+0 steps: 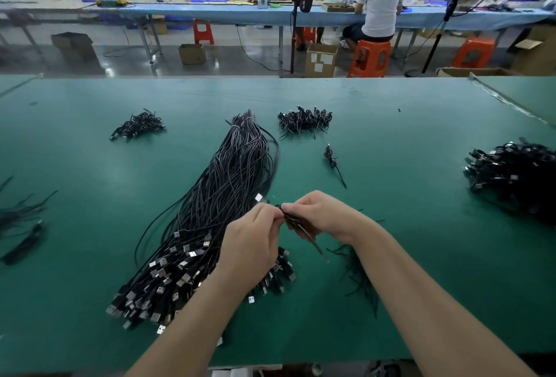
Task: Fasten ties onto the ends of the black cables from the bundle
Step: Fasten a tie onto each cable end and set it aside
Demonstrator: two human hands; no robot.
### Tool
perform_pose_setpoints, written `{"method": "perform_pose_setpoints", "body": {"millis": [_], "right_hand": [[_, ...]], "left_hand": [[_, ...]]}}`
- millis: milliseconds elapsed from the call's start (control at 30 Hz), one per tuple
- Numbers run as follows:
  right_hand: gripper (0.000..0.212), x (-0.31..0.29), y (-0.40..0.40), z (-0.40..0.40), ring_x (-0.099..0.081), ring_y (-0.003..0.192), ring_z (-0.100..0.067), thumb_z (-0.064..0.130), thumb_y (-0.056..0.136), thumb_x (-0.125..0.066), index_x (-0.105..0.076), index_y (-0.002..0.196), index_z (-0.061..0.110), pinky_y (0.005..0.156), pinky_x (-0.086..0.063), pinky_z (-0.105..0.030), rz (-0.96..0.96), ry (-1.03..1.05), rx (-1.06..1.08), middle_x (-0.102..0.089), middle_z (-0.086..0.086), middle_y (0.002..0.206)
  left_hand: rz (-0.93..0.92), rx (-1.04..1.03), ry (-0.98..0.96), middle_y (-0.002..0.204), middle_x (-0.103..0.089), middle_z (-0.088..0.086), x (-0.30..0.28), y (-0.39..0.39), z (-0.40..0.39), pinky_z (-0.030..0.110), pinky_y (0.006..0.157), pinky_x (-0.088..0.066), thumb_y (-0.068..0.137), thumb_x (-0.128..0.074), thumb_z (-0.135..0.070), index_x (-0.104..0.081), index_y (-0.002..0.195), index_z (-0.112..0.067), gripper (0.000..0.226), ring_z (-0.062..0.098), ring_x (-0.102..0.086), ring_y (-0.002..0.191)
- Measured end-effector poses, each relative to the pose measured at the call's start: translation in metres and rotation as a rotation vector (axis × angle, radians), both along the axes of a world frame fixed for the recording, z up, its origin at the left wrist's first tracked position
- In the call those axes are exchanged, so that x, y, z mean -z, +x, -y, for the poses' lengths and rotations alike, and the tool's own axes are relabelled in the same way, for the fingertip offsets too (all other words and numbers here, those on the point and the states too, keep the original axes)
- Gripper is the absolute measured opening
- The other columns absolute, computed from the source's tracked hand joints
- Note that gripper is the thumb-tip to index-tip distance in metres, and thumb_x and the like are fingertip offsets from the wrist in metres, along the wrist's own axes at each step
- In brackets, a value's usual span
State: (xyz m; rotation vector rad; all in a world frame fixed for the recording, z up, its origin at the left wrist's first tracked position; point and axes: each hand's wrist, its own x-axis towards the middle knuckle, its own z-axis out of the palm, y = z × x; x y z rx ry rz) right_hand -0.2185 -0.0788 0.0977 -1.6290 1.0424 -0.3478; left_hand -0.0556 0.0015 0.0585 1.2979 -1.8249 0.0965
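Note:
A long bundle of black cables lies on the green table, its silver USB plugs fanned out toward me at the lower left. Above the plug end, my left hand pinches one black cable near its silver plug. My right hand pinches a thin black tie at the same spot, and the tie's tail points down and right. The two hands touch at the fingertips. A loose heap of black ties lies under my right forearm.
Small piles of coiled, tied cables sit at the back left and back middle, a large pile at the right. One tied cable lies alone. More dark cables rest at the left edge. People work at a far bench.

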Motion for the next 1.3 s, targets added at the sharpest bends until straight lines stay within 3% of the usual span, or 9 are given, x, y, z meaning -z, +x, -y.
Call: {"method": "perform_pose_setpoints", "body": {"millis": [133, 233, 300, 400, 533, 800, 933, 1100, 1300], "right_hand": [[0.044, 0.009, 0.0, -0.001, -0.054, 0.053, -0.017, 0.036, 0.103, -0.054, -0.063, 0.071, 0.008, 0.054, -0.049, -0.025, 0.013, 0.078, 0.043, -0.063, -0.004, 0.06], [0.014, 0.017, 0.0, 0.0, -0.061, 0.071, -0.013, 0.018, 0.101, -0.058, -0.07, 0.104, 0.011, 0.066, -0.057, -0.036, 0.015, -0.197, 0.061, -0.073, 0.004, 0.091], [0.031, 0.019, -0.001, -0.002, -0.061, 0.083, -0.009, 0.015, 0.095, -0.066, -0.065, 0.12, 0.035, 0.069, -0.059, -0.038, 0.053, -0.306, 0.055, -0.067, 0.012, 0.114], [0.022, 0.015, 0.001, -0.004, -0.065, 0.087, -0.012, 0.03, 0.093, -0.071, -0.07, 0.113, 0.04, 0.074, -0.06, -0.043, 0.037, -0.317, 0.037, -0.072, 0.005, 0.105], [0.015, 0.011, 0.006, -0.007, -0.057, 0.062, -0.013, 0.031, 0.096, -0.067, -0.075, 0.1, 0.02, 0.065, -0.055, -0.044, 0.001, -0.33, 0.068, -0.07, -0.006, 0.072], [0.01, 0.009, 0.013, -0.01, -0.06, 0.057, -0.015, 0.013, 0.097, -0.065, -0.061, 0.103, 0.006, 0.057, -0.051, -0.027, 0.308, 0.208, 0.229, -0.066, -0.003, 0.068], [0.012, 0.016, 0.012, -0.014, -0.067, 0.072, -0.017, 0.008, 0.101, -0.057, -0.068, 0.103, 0.007, 0.069, -0.056, -0.029, 0.423, 0.182, 0.182, -0.071, -0.009, 0.085], [0.03, 0.019, 0.011, -0.014, -0.063, 0.079, -0.009, 0.003, 0.09, -0.072, -0.073, 0.107, 0.028, 0.076, -0.056, -0.025, 0.264, -0.26, 0.062, -0.074, -0.001, 0.095], [0.022, 0.023, 0.012, -0.011, -0.062, 0.074, -0.001, 0.011, 0.088, -0.075, -0.078, 0.104, 0.027, 0.075, -0.054, -0.024, 0.225, -0.458, 0.132, -0.069, 0.01, 0.087]], "left_hand": [[-0.042, -0.008, 0.054, 0.081, -0.067, -0.001, 0.003, 0.003, 0.001, 0.031, 0.054, -0.054, 0.096, -0.064, -0.007, -0.069, 0.09, -0.005, 0.008, 0.014, -0.06, 0.06], [-0.478, -0.094, 0.436, 0.068, -0.066, -0.007, 0.002, 0.006, 0.008, 0.02, 0.053, -0.048, 0.095, -0.067, -0.014, -0.069, 0.089, -0.014, 0.007, 0.004, -0.057, 0.055], [-0.871, -0.086, 0.699, 0.06, -0.062, -0.002, 0.0, 0.01, 0.015, 0.022, 0.048, -0.045, 0.096, -0.067, -0.014, -0.07, 0.087, -0.011, 0.01, 0.009, -0.052, 0.049], [-1.249, 0.021, 0.931, 0.062, -0.056, 0.003, -0.005, 0.014, 0.018, 0.023, 0.045, -0.042, 0.096, -0.066, -0.011, -0.069, 0.086, -0.004, 0.012, 0.011, -0.047, 0.047], [-1.176, 0.02, 0.869, 0.06, -0.057, 0.004, -0.006, 0.007, 0.015, 0.025, 0.05, -0.046, 0.094, -0.068, -0.009, -0.069, 0.084, -0.004, 0.011, 0.013, -0.051, 0.047], [-0.182, -0.022, 0.212, 0.083, -0.063, -0.01, -0.004, 0.004, 0.001, 0.016, 0.067, -0.048, 0.095, -0.065, -0.006, -0.068, 0.092, -0.011, 0.007, 0.003, -0.059, 0.076], [-0.33, -0.089, 0.258, 0.076, -0.065, -0.011, -0.004, 0.006, 0.002, 0.012, 0.059, -0.045, 0.094, -0.066, -0.007, -0.068, 0.088, -0.013, 0.009, 0.002, -0.06, 0.067], [-1.032, -0.07, 0.645, 0.06, -0.066, -0.006, -0.011, 0.01, 0.008, 0.016, 0.048, -0.043, 0.098, -0.062, -0.008, -0.07, 0.086, -0.011, 0.015, 0.002, -0.053, 0.049], [-1.116, 0.003, 0.737, 0.072, -0.07, 0.001, -0.012, 0.008, 0.008, 0.021, 0.042, -0.041, 0.098, -0.063, -0.011, -0.069, 0.092, -0.005, 0.011, 0.008, -0.051, 0.048]]}}
